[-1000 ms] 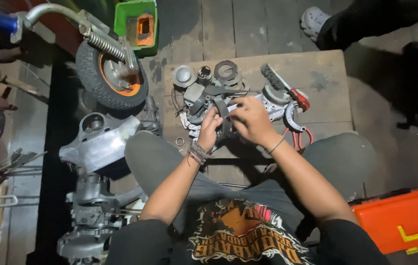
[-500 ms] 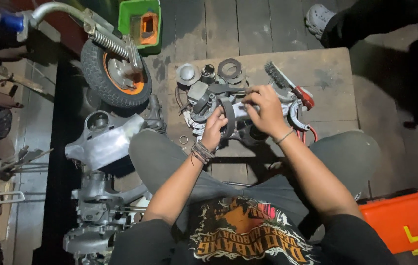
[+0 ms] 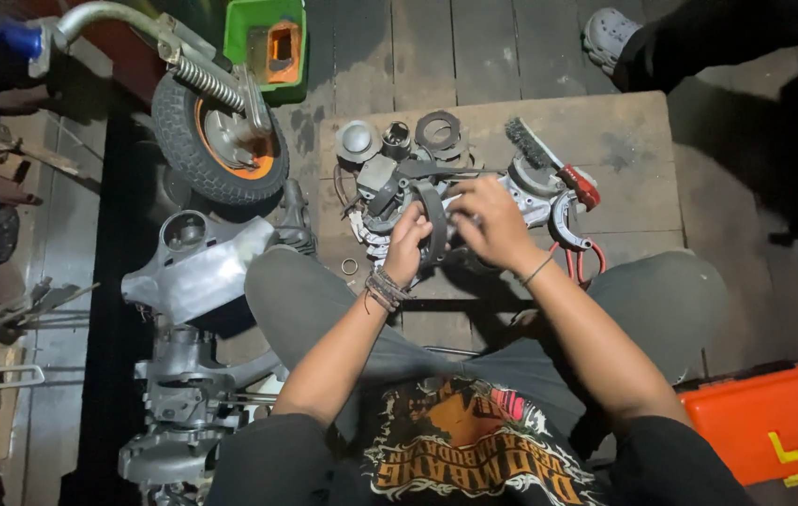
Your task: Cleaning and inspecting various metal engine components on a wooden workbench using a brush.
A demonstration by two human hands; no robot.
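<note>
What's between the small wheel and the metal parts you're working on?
Head view: bare dark floorboards, then the low wooden table's left edge, between wheel and parts.

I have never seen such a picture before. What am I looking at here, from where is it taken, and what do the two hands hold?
There is no machine here: a seated person works with two bare hands. The one picture comes from a camera worn on the person's head, looking down over the lap.

In front lies a low wooden board. On it are grey metal engine parts, a round grey metal cap, dark flat rings and a wire brush with a red handle.

The left hand and the right hand both grip a dark curved metal band on the grey metal assembly.

Beside them stand a small black tyre with an orange rim, a green plastic tray and an orange plastic toolbox.
</note>
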